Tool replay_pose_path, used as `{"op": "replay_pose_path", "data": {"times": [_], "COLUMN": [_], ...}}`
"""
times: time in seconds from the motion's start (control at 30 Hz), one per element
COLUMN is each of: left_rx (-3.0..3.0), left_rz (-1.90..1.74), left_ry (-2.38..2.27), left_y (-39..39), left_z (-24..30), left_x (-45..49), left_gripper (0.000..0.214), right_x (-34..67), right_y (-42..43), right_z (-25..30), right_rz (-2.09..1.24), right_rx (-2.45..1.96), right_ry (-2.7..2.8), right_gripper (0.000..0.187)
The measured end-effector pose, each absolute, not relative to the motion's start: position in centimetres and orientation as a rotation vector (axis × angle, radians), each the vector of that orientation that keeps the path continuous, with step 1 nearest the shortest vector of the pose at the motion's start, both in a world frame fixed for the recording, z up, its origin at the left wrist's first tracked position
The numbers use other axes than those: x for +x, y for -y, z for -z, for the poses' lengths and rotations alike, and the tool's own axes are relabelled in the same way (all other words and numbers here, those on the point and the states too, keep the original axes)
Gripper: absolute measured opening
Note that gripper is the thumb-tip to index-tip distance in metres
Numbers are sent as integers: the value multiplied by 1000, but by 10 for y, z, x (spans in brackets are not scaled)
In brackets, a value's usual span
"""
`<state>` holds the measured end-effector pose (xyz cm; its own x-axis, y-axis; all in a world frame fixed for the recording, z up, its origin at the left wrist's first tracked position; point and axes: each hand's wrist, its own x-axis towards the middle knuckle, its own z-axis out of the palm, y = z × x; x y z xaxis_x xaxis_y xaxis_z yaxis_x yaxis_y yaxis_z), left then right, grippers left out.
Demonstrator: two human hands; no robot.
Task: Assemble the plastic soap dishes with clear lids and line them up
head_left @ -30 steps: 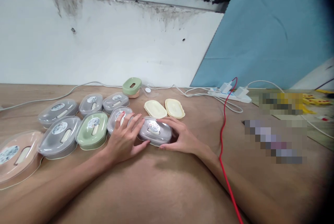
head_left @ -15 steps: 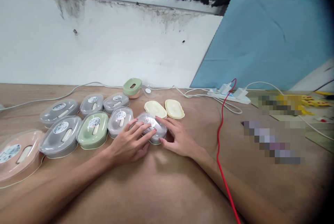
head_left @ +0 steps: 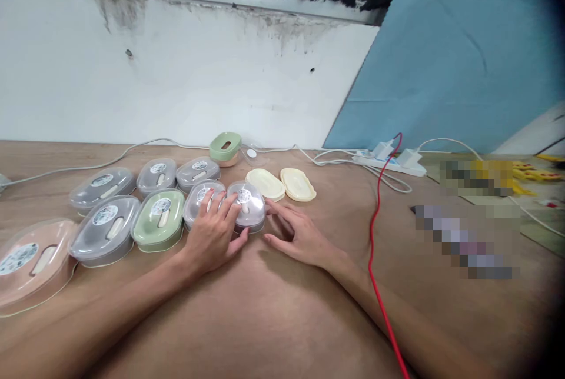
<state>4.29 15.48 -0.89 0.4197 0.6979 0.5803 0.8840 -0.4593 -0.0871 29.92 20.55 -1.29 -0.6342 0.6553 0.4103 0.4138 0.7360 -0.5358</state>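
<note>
My left hand (head_left: 215, 232) lies flat with spread fingers on a grey lidded oval box (head_left: 248, 207) that stands at the right end of the near row on the wooden table (head_left: 273, 320). Its fingers also reach onto the neighbouring grey box (head_left: 198, 199). My right hand (head_left: 296, 235) rests on the table just right of that box, fingers stretched out and apart, holding nothing. Left of these stand a green lidded box (head_left: 158, 220), another grey box (head_left: 103, 230) and a pink box (head_left: 30, 258).
A back row of grey boxes (head_left: 155, 174) runs behind. Two cream trays (head_left: 281, 184) lie beyond my right hand. A green-and-pink box (head_left: 225, 148) stands near the wall. A red cable (head_left: 377, 261) crosses the table; a white power strip (head_left: 388, 161) lies at back right.
The grey box slid left and away from me into line with the near row. My left hand moved with it; my right hand came off it onto the table.
</note>
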Motion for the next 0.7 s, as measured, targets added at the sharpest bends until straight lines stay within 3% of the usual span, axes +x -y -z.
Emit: {"op": "replay_pose_path", "data": {"times": [0.17, 0.37, 0.6, 0.7], "left_rx": [-2276, -2269, -2287, -2280], "left_rz": [595, 560, 562, 550], "left_ry": [1349, 1387, 1389, 1378], "left_y": [-151, -150, -152, -151], "left_z": [7, 9, 9, 9], "left_x": [46, 48, 47, 45], "left_gripper": [61, 64, 63, 63], "right_x": [299, 294, 235, 196], "right_y": [-207, -222, -288, -320], "right_z": [10, 9, -20, -29], "right_rz": [-567, -212, -26, -15], "right_rx": [-758, -861, -1117, -1197], "right_ry": [2310, 2234, 2217, 2262], "right_gripper": [57, 22, 29, 47]}}
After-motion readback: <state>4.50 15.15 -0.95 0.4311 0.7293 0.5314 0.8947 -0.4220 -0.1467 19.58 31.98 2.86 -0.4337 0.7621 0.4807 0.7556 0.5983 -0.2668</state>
